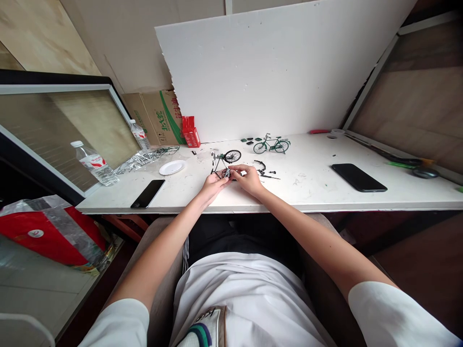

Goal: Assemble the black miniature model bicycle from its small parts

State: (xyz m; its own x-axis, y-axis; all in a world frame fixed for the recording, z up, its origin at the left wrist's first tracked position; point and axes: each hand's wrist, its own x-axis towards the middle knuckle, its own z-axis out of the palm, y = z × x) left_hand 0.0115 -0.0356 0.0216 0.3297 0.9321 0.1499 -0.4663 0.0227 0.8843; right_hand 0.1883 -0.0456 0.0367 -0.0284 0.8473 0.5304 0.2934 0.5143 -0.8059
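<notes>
Both hands meet near the table's front edge, over a partly built model bicycle (pixel 232 155) whose dark wheel lies just beyond them. My left hand (pixel 212 187) is closed, its fingertips round a small grey-and-dark part (pixel 227 173). From the right, my right hand (pixel 249 180) pinches at the same small part. What exactly the part is cannot be made out. A complete green model bicycle (pixel 272 144) stands upright farther back. Black curved and thin pieces (pixel 261 166) lie right of my right hand.
A white plate (pixel 172 167) and a phone (pixel 148 193) lie to the left, with water bottles (pixel 97 166) beyond. Another phone (pixel 358 177) is on the right. Small dark green pieces (pixel 250 142) and a red box (pixel 191 132) stand near the white board (pixel 267 72).
</notes>
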